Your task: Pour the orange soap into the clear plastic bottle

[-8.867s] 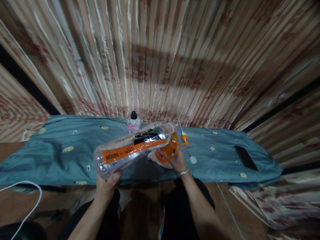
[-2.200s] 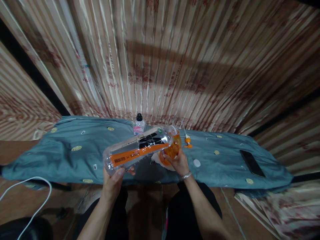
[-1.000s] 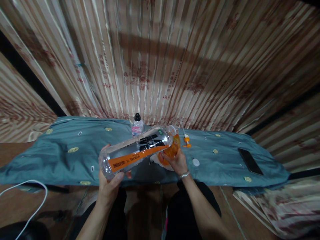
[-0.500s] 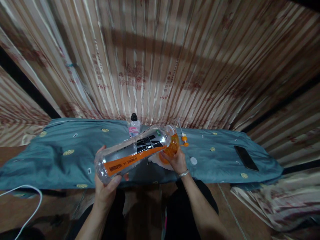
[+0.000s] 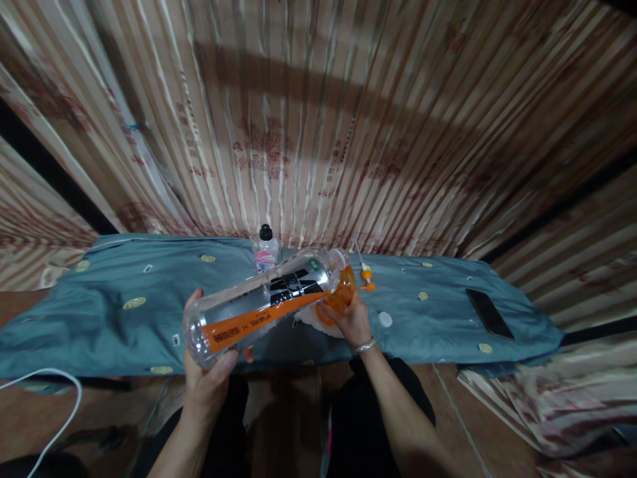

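Tipping a big clear plastic bottle [image 5: 259, 305] with an orange and black label so its mouth sits right over the small orange container [image 5: 341, 297] looks like the job here, so here's how I'd keep it tidy.

The left hand [image 5: 209, 372] is wrapped under the base end of the big bottle, fingers curled around it, carrying most of the weight. The right hand [image 5: 351, 318] is clasped around the orange container, just past the big bottle's neck, holding it steady on what looks like a white cloth or pad [image 5: 308, 317] on the blue patterned sheet [image 5: 124, 318] that covers the desk. The bottle's mouth and the container's opening look touching or very nearly so; I can't tell if anything is flowing.

My take:
- Raise the base slowly with the left hand. A bottle that long glugs if it's tilted too fast.
- Keep the right hand firm so the small container doesn't tip sideways under the neck.
- Watch the level through the orange wall and ease the base back down early.

Stuff close by: a small bottle with a black cap [image 5: 267, 245] just beyond the big bottle, an orange pump nozzle [image 5: 367, 277] lying past the right hand, a white round cap [image 5: 383, 319] just to that hand's right, and a dark phone [image 5: 488, 313] well off to the right, safe from splashes.
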The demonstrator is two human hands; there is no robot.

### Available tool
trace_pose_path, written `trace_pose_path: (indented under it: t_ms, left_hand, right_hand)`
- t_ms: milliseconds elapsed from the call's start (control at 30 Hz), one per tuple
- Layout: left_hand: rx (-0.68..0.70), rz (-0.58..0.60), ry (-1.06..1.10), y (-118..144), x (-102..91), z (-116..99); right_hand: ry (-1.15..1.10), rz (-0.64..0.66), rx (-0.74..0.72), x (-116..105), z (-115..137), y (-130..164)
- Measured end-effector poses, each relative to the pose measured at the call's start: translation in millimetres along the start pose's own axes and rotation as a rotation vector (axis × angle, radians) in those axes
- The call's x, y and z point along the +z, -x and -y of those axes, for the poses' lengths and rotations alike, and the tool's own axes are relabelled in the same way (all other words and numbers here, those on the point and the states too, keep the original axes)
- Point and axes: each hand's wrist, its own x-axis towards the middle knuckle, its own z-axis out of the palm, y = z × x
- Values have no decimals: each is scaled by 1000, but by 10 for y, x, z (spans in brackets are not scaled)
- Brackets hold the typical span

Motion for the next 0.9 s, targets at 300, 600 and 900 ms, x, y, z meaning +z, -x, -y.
trace_pose_path:
  t_ms: [300,600,900]
  left_hand:
    - [-23,29,-12,-3,3,-51]
    - [-44,-129,-4,138,391,-257]
    - [-33,-110,-8,108,268,-209]
  right_hand:
    - [-1,-1,-12,4,-8,2]
    - [-45,21,5,-8,23,11]
    - [-48,23,39,8,44,6]
